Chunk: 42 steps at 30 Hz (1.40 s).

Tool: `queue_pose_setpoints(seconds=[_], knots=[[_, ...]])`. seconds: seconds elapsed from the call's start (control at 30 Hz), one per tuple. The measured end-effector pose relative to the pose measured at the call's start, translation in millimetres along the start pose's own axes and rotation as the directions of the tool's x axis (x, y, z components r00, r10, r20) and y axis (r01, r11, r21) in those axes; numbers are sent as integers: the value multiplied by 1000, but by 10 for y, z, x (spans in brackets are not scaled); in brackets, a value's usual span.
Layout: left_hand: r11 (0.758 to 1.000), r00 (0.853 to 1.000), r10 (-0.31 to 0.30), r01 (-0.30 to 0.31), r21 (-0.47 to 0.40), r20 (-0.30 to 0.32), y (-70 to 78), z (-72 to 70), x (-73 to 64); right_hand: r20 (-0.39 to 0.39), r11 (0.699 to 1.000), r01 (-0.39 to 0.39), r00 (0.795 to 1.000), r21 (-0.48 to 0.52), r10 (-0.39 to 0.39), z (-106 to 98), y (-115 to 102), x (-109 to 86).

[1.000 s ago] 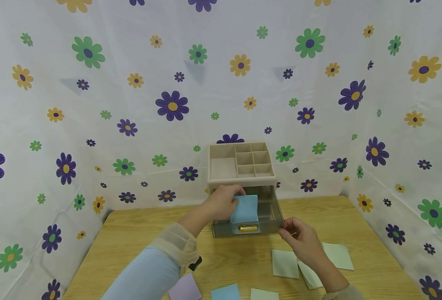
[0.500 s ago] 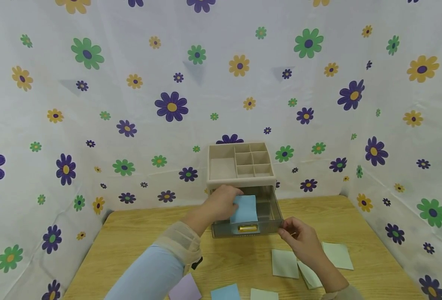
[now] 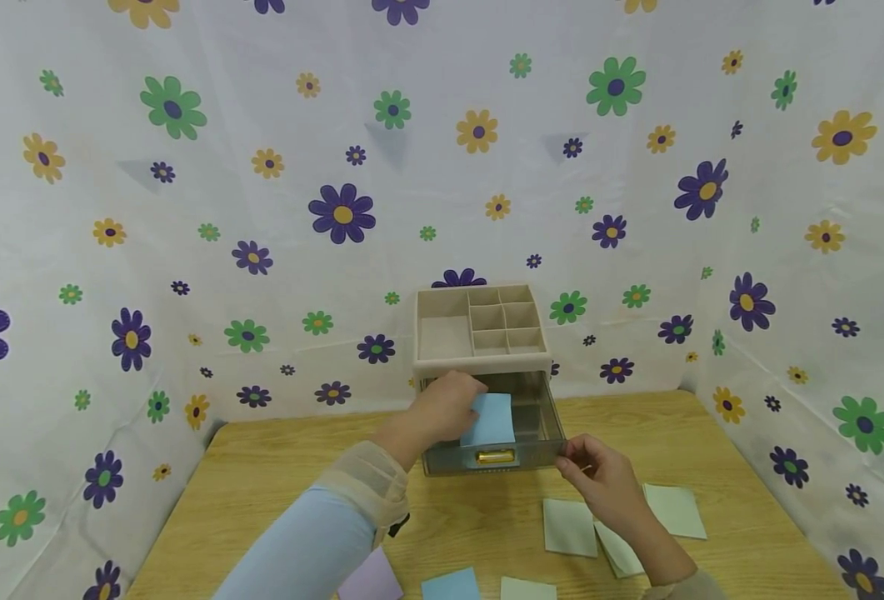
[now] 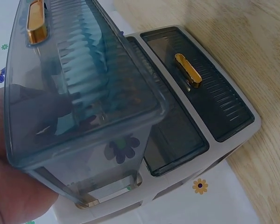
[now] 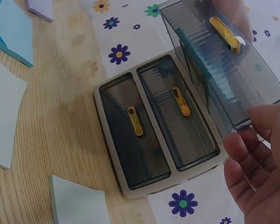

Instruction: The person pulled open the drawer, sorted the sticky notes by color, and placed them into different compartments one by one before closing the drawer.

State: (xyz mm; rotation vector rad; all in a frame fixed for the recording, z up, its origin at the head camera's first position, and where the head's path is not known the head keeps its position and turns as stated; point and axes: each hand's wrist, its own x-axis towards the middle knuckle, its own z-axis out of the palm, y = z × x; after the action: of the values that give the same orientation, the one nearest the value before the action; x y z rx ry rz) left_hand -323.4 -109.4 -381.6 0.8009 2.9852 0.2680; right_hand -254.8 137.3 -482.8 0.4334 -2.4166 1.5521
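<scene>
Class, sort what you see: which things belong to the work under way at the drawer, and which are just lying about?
Apparently in the job:
open top drawer
blue paper inside it
beige drawer organizer

Apparently just lying about:
purple note pad
blue note pad
pale green note pads

paper (image 3: 490, 420) sits in the drawer (image 3: 537, 455) (more sheets (image 3: 570, 527) on the table (image 3: 262, 483) before it).
</scene>
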Motion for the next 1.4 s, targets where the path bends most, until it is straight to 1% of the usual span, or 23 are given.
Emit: queue_pose_setpoints(seconds=[0.17, 0.37, 0.47, 0.63, 0.9, 1.03, 1.1, 1.3, 1.4], knots=[[1000, 1000, -16, 15, 21, 22, 18, 21, 6, 0, 1000, -5, 1000, 16, 5, 1, -19, -4], [1000, 999, -27, 28, -9, 44, 30, 42, 4, 0, 999, -12, 1000, 30, 12, 2, -37, -5], [1000, 999, -21, 21, -17, 39, 28, 53, 3, 0, 1000, -11, 1000, 25, 11, 2, -40, -7], [1000, 1000, -13, 13, -8, 28, 33, 58, -1, 0, 1000, -7, 1000, 7, 7, 4, -36, -3], [1000, 998, -9, 8, 9, 65, 70, 33, -34, 0, 1000, -4, 1000, 14, 4, 3, -27, -10], [1000, 997, -12, 10, 24, 72, 84, 17, -49, -1, 1000, -21, 1000, 2, 21, 6, -41, -8], [1000, 997, -14, 12, 21, 73, 88, 14, -53, 1, 1000, -29, 1000, -3, 29, 2, -90, -15], [1000, 996, -20, 19, 17, 82, 89, 23, -52, 12, 1000, -29, 1000, -8, 29, -43, -369, -57], [1000, 996, -18, 16, 24, 89, 85, 30, -45, 14, 999, -40, 999, -14, 41, -55, -435, -61]])
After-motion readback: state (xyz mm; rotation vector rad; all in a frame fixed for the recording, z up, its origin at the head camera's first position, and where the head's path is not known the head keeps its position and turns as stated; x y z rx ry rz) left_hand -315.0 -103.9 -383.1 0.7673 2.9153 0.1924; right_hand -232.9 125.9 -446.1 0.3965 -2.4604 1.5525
